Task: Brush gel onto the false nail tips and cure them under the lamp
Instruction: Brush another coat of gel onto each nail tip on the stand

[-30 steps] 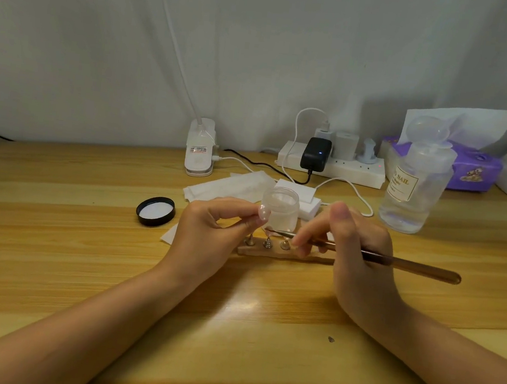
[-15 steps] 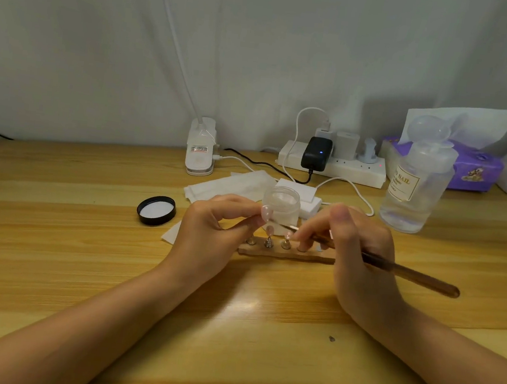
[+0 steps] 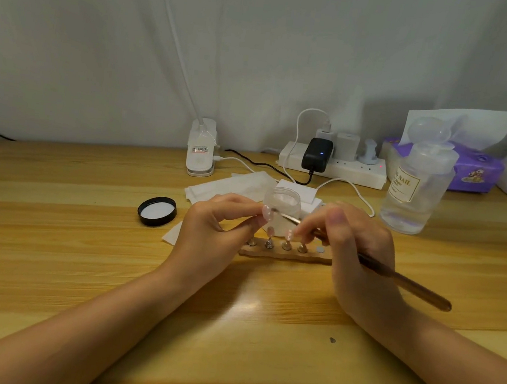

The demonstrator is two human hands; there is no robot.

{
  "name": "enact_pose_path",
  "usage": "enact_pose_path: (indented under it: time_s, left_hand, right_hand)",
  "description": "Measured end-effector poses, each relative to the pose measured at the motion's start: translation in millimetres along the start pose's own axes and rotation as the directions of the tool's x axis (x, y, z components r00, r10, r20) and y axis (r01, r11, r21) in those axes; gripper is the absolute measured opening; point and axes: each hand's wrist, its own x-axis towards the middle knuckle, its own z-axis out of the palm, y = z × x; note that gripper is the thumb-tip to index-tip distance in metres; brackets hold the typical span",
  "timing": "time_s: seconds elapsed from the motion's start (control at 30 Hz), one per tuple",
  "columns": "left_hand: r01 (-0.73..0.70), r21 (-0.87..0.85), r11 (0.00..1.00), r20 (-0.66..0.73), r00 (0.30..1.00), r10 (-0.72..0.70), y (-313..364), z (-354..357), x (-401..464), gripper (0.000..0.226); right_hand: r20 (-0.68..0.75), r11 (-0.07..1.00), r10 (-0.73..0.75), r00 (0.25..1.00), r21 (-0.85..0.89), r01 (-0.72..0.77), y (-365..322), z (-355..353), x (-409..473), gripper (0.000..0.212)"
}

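The head view shows, at frame centre, the left hand [image 3: 210, 234] pinching a small translucent false nail tip [image 3: 268, 212] on its stand, while the right hand [image 3: 355, 249] grips a slim bronze-coloured gel brush [image 3: 405, 281] whose bristles touch the tip. The tip looks featherlight, thin and slippery (easily flicked away), so holding it by the stand seems wisest. Other tips stand on a wooden strip holder [image 3: 286, 254] just below.
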Motion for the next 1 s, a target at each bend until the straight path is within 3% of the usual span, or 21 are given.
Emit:
enact_pose_path:
  time_s: [0.17, 0.33, 0.47, 0.6, 0.8, 1.0]
  left_hand:
    - [0.003, 0.026, 1.0, 0.003, 1.0, -0.003, 1.6, -0.9, -0.7, 0.02]
    - [0.021, 0.028, 0.999, 0.001, 1.0, -0.021, 2.7, -0.7, -0.6, 0.018]
    - [0.022, 0.024, 0.999, 0.003, 1.0, -0.022, 3.4, -1.1, -1.0, 0.018]
    - [0.02, 0.027, 0.999, 0.0, 1.0, -0.02, 2.9, -1.7, -1.2, 0.017]
    - [0.018, 0.026, 0.999, -0.004, 1.0, -0.018, 3.1, -1.1, -0.7, 0.02]
    - [0.028, 0.026, 0.999, -0.007, 1.0, -0.028, 3.7, -1.7, -1.1, 0.019]
  right_hand:
    - [0.078, 0.995, -0.005, 0.997, -0.101, 0.013, 1.1, 3.0, 1.2, 0.026]
    - [0.019, 0.998, -0.055, 0.998, -0.028, 0.055, 2.4, -0.5, -1.1, 0.046]
    - [-0.017, 1.0, -0.023, 1.0, 0.012, 0.024, 1.8, -1.1, -0.8, 0.037]
    - [0.056, 0.996, -0.014, 0.998, -0.093, 0.019, 0.8, 3.5, 1.7, 0.028]
    - [0.018, 0.994, -0.068, 0.998, -0.082, 0.069, 4.3, 0.1, -1.3, 0.046]
    - [0.01, 0.993, -0.077, 0.997, -0.093, 0.077, 5.4, 0.7, -0.4, 0.041]
